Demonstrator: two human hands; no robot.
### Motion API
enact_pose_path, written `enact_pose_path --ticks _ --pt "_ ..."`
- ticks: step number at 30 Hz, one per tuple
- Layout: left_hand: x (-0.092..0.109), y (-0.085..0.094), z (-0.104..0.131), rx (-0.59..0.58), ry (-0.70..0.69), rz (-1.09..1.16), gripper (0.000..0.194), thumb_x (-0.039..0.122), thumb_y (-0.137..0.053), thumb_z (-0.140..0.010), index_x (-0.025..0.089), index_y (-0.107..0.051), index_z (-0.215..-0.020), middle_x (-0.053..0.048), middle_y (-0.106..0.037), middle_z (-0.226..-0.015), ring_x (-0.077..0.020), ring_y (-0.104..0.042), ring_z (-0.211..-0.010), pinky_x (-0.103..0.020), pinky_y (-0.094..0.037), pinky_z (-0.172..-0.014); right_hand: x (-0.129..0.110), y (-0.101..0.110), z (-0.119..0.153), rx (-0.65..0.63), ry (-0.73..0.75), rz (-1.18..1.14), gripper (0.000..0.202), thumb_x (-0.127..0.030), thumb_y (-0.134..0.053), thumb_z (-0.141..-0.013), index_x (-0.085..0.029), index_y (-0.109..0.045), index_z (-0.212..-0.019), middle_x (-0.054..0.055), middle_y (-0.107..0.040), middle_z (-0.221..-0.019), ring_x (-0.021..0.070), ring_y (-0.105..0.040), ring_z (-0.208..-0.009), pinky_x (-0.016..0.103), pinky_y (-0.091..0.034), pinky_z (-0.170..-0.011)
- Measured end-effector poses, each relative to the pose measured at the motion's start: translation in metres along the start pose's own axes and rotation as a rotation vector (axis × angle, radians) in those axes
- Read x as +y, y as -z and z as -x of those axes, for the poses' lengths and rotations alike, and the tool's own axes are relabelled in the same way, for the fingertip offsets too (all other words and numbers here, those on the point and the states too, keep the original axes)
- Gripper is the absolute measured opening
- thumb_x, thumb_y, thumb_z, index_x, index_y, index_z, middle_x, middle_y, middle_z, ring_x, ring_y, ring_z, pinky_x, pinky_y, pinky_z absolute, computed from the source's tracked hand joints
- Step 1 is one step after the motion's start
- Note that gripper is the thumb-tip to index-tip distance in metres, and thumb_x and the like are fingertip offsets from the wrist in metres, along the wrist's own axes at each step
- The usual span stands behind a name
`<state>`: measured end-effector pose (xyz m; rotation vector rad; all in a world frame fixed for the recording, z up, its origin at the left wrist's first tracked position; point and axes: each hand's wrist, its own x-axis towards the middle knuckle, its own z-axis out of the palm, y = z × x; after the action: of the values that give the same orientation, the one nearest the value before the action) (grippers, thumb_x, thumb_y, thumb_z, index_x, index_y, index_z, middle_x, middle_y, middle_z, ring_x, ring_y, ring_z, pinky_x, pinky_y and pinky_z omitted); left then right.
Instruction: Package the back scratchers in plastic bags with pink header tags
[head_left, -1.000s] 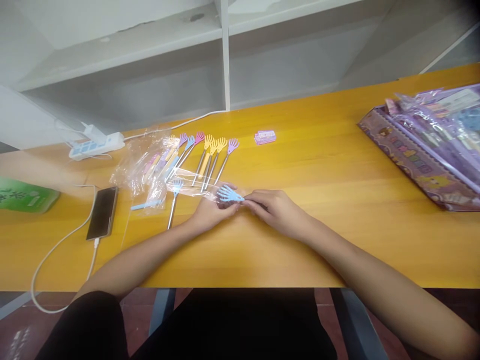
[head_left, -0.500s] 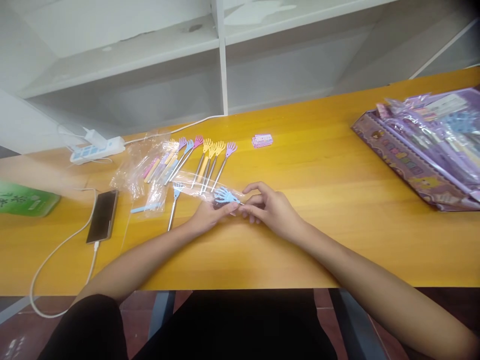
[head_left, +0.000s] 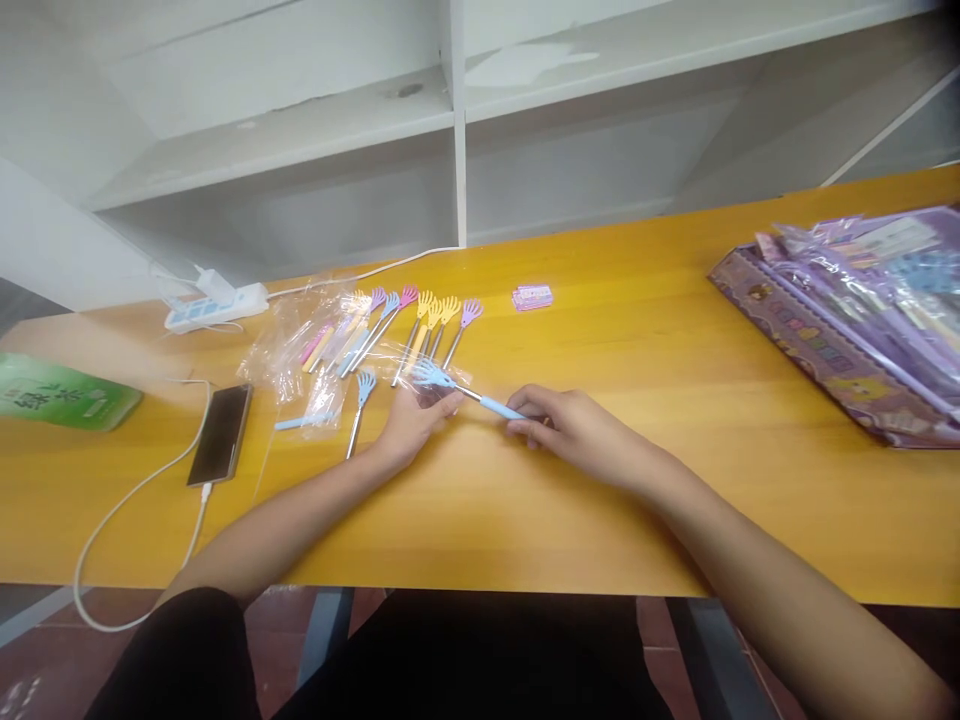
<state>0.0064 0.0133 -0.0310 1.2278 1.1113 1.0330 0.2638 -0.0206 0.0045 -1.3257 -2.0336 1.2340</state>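
Note:
A blue hand-shaped scratcher (head_left: pixel 435 375) with a metal rod and a light blue handle lies slantwise between my hands. My right hand (head_left: pixel 551 420) is closed on the end of its handle. A clear plastic sleeve (head_left: pixel 390 358) is pinched in my left hand (head_left: pixel 412 420), and the scratcher's head rests in or against its opening. Just left of my left hand lies another blue scratcher (head_left: pixel 365 388). Behind are several yellow scratchers (head_left: pixel 448 308), a purple one (head_left: pixel 471 312), and more in mixed colours beside loose handles and clear wrappers (head_left: pixel 285 345).
Small pink labels (head_left: pixel 532 296) lie at the back. A purple box (head_left: pixel 817 350) of wrapped items stands at the right. On the left are a phone (head_left: pixel 220 435) with a cable, a power strip (head_left: pixel 217 307) and a green pack (head_left: pixel 67 393).
My right hand has slid away from the scratcher's head to the handle end, so rod and handle now show. The whole view has shifted slightly.

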Motion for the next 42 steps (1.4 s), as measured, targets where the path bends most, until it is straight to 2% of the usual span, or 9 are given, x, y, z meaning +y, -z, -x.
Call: enact_pose_path --ticks 5,9,14,19,22,25,29,35,42 --pt "-0.003 0.000 0.004 -0.156 0.028 -0.105 0.037 0.045 -0.086 -0.077 0.016 -0.067 -0.090 -0.001 -0.066 -0.080 -0.0138 -0.059 -0.074 -0.028 -0.046 -0.071 -0.001 -0.015 -0.002 0.080 0.065 -0.010 0.017 -0.039 -0.061 -0.101 -0.025 -0.052 -0.103 -0.002 -0.073 -0.076 0.0156 -0.062 -0.061 0.027 -0.044 -0.061" --pt "-0.004 -0.003 0.009 -0.254 0.061 -0.149 0.036 0.043 -0.085 -0.078 0.017 -0.065 -0.092 0.000 -0.063 -0.080 -0.0129 -0.058 -0.072 -0.026 -0.045 -0.066 0.000 -0.022 -0.001 0.153 0.139 0.011 0.017 -0.039 -0.064 -0.101 -0.025 -0.054 -0.102 -0.003 -0.068 -0.072 0.0146 -0.058 -0.057 0.027 -0.044 -0.057" --pt "-0.002 -0.002 0.006 -0.106 0.036 0.042 0.042 0.036 -0.082 -0.079 0.020 -0.062 -0.113 0.003 -0.061 -0.082 -0.0097 -0.054 -0.067 -0.022 -0.043 -0.060 -0.007 -0.015 0.002 0.161 0.367 -0.064 0.018 -0.034 -0.067 -0.099 -0.026 -0.067 -0.115 0.010 -0.067 -0.117 0.0189 -0.069 -0.091 0.034 -0.060 -0.078" --pt "-0.003 0.000 0.002 -0.043 0.023 0.081 0.044 0.034 -0.080 -0.080 0.020 -0.060 -0.117 0.006 -0.053 -0.074 -0.0086 -0.049 -0.062 -0.021 -0.041 -0.058 -0.011 -0.008 0.002 0.117 0.441 -0.156 0.023 -0.031 -0.059 -0.104 -0.029 -0.072 -0.123 0.011 -0.066 -0.122 0.0224 -0.069 -0.109 0.038 -0.063 -0.088" --pt "-0.002 -0.002 0.006 -0.142 0.001 -0.019 0.044 0.038 -0.083 -0.079 0.019 -0.061 -0.112 0.003 -0.059 -0.082 -0.0098 -0.054 -0.067 -0.023 -0.044 -0.063 -0.008 -0.011 0.001 0.138 0.460 -0.172 0.021 -0.033 -0.061 -0.104 -0.029 -0.074 -0.120 0.010 -0.069 -0.119 0.0225 -0.069 -0.105 0.040 -0.063 -0.087" --pt "0.000 -0.005 0.013 -0.344 -0.064 -0.201 0.035 0.039 -0.078 -0.084 0.018 -0.065 -0.109 -0.003 -0.064 -0.092 -0.0130 -0.059 -0.075 -0.025 -0.046 -0.069 -0.006 -0.015 0.000 0.209 0.487 -0.133 0.012 -0.033 -0.068 -0.101 -0.027 -0.075 -0.108 0.009 -0.072 -0.107 0.0207 -0.070 -0.092 0.036 -0.061 -0.077" --pt "0.003 -0.005 0.022 -0.576 -0.166 -0.464 0.021 0.034 -0.066 -0.093 0.019 -0.067 -0.108 -0.002 -0.063 -0.084 -0.0142 -0.056 -0.071 -0.026 -0.044 -0.067 -0.007 -0.022 0.000 0.264 0.551 -0.082 0.006 -0.030 -0.072 -0.099 -0.025 -0.075 -0.099 0.007 -0.072 -0.095 0.0183 -0.068 -0.082 0.034 -0.059 -0.073" --pt "0.004 -0.005 0.027 -0.697 -0.174 -0.608 0.012 0.032 -0.064 -0.092 0.020 -0.062 -0.090 0.001 -0.058 -0.071 -0.0145 -0.056 -0.064 -0.026 -0.042 -0.061 -0.005 -0.033 -0.003 0.281 0.616 -0.013 0.006 -0.026 -0.070 -0.099 -0.025 -0.075 -0.095 0.006 -0.072 -0.092 0.0190 -0.069 -0.086 0.035 -0.058 -0.077" --pt "0.005 -0.009 0.028 -0.747 -0.188 -0.566 0.011 0.027 -0.066 -0.088 0.020 -0.059 -0.086 0.002 -0.058 -0.072 -0.0131 -0.055 -0.065 -0.025 -0.041 -0.062 -0.004 -0.038 -0.002 0.272 0.549 -0.029 0.009 -0.029 -0.070 -0.099 -0.024 -0.068 -0.092 0.006 -0.065 -0.092 0.0161 -0.062 -0.076 0.031 -0.055 -0.066"
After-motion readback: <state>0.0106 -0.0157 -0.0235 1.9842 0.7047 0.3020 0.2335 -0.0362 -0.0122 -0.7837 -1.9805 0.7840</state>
